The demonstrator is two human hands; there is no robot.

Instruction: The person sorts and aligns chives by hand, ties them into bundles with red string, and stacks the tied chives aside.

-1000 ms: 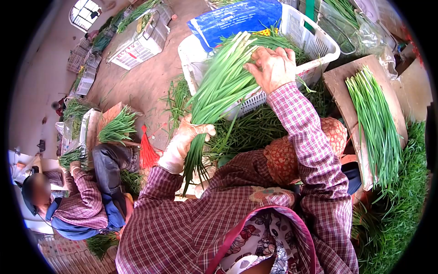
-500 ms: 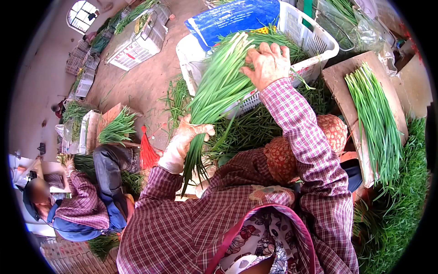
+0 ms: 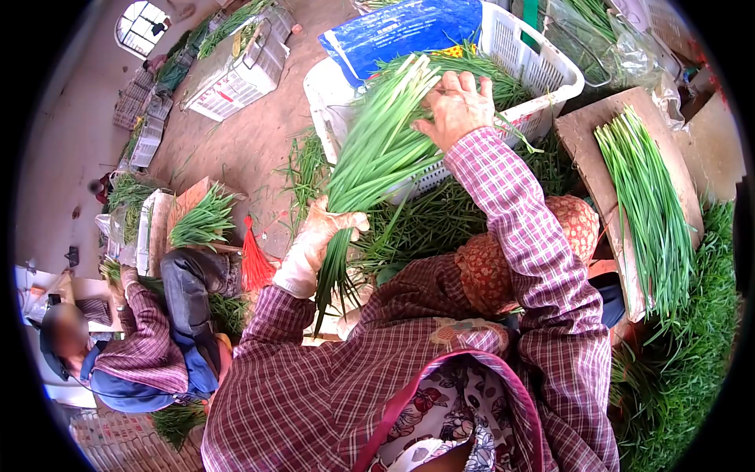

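My left hand [image 3: 318, 244], in a pale glove, is closed around the lower leaves of a bunch of garlic chives [image 3: 381, 149]. The bunch slants up and away, its pale stem ends over the white plastic crate [image 3: 562, 90], while dark leaf tips droop below my glove. My bare right hand [image 3: 456, 110] lies against the bunch's right side near the stems, thumb apart from the bent fingers. Whether a leaf is under those fingertips is hidden.
To the right, more garlic chives [image 3: 645, 204] lie on a wooden board [image 3: 578, 130]. A blue printed sheet [image 3: 409, 35] covers part of the crate. Loose leaves [image 3: 425, 224] litter the ground before my knees. A co-worker [image 3: 149, 346] sits at the left, near a red tassel-like bundle [image 3: 255, 263].
My right hand has shifted slightly left and up along the bunch, its fingers a little more spread. My left hand keeps its hold almost unmoved. The co-worker's hand has moved slightly.
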